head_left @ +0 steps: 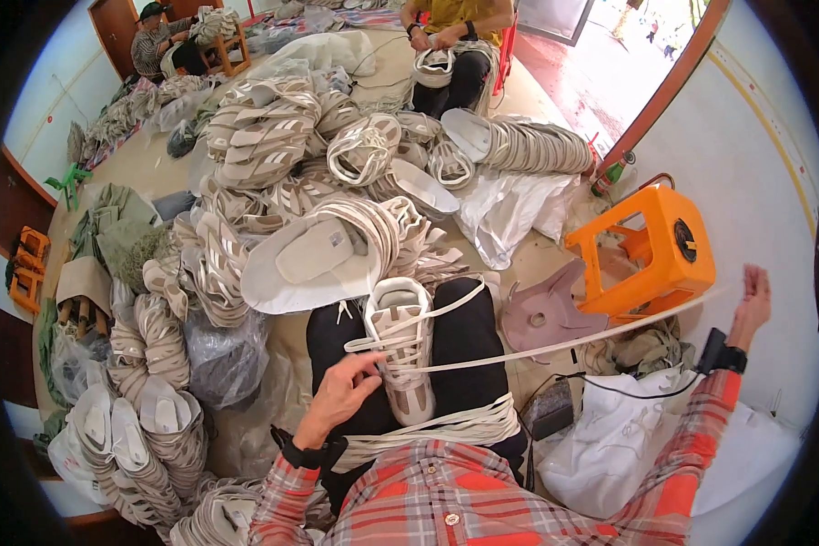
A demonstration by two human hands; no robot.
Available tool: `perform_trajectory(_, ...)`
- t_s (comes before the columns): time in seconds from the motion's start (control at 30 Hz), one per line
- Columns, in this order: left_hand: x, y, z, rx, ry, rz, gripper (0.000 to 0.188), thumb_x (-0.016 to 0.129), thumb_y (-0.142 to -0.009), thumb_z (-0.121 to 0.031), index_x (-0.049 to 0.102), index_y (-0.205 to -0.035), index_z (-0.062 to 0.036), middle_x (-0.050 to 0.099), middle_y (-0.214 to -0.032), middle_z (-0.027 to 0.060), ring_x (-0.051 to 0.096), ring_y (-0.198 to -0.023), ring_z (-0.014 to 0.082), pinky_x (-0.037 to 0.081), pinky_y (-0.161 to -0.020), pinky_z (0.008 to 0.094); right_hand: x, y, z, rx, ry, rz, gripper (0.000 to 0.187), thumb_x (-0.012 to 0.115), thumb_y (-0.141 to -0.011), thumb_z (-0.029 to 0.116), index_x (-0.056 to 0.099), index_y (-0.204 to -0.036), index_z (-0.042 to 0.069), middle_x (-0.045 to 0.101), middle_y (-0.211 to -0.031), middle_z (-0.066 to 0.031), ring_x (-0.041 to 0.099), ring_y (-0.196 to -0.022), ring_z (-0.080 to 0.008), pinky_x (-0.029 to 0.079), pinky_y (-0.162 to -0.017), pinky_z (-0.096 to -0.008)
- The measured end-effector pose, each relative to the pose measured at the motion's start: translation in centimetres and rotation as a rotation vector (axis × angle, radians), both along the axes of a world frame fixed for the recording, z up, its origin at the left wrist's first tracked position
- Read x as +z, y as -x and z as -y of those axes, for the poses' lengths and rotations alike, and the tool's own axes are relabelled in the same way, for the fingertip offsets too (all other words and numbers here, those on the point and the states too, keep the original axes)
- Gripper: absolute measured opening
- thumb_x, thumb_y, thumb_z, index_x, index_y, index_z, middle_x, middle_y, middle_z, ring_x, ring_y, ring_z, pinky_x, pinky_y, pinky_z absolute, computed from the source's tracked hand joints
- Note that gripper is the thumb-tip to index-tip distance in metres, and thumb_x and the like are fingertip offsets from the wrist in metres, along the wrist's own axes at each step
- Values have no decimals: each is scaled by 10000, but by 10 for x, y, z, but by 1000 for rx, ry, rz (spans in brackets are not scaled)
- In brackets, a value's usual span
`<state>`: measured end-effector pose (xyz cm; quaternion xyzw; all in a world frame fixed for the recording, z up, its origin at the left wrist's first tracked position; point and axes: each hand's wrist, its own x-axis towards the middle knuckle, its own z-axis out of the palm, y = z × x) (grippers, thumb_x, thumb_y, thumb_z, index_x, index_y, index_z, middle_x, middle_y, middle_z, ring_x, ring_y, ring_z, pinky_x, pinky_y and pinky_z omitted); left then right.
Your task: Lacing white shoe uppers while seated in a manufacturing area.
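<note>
On my lap, between my dark-trousered legs, lies a beige and white shoe upper, its opening away from me and a pale lace partly threaded through it. My left hand is at the upper's left edge, fingertips against its side, seemingly gripping it. My right hand, slightly blurred, is raised far out to the right, fingers closed. From the upper, a long flat shoelace runs taut toward that hand; its far end is smeared. Another stretch of lace loops over the upper's top. A bundle of loose laces lies across my lap.
Just beyond my knees rises a heap of stacked shoe uppers. More stacks stand at left. An orange stool lies tipped at right, near a mauve plastic piece and a green bottle. Another person handles a shoe ahead.
</note>
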<state>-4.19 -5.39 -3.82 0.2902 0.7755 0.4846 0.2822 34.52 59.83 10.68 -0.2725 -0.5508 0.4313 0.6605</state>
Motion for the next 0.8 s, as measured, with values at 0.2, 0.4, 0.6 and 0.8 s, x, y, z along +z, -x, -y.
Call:
perform_trajectory(0.2,-24,-22,-6,194,-46,-72,234,637,-779,-43,588,-1008,-40,609,-715,35,548,-596,108,445,-557,252,-3,-33,11,-268,-171,682,185,547,-901,126,596,-1021,-6,629,-956,-82,604,-805,-158,502,-769,-283)
perform_trajectory(0.4,-28,-34,-41,17,123,-457,293,605,-814,-119,522,-1092,-81,639,-788,163,634,-665,318,496,-554,386,-183,196,316,476,-396,1024,170,476,-889,92,604,-919,-17,640,-869,-106,623,-743,-174,502,-636,-307)
perform_trajectory(0.6,-14,-42,-51,-40,342,-357,295,569,-841,-167,507,-1111,-64,625,-695,205,625,-665,373,484,-573,453,-164,280,444,832,-549,1213,87,551,-736,53,557,-816,21,590,-729,-133,610,-657,-318,486,-564,-398)
perform_trajectory(0.8,-8,-29,-53,-59,227,-93,322,530,-860,-158,492,-1147,-17,623,-646,182,644,-650,327,483,-607,420,-161,286,449,846,-679,1343,85,575,-678,68,567,-747,18,582,-689,-144,615,-657,-319,488,-575,-401)
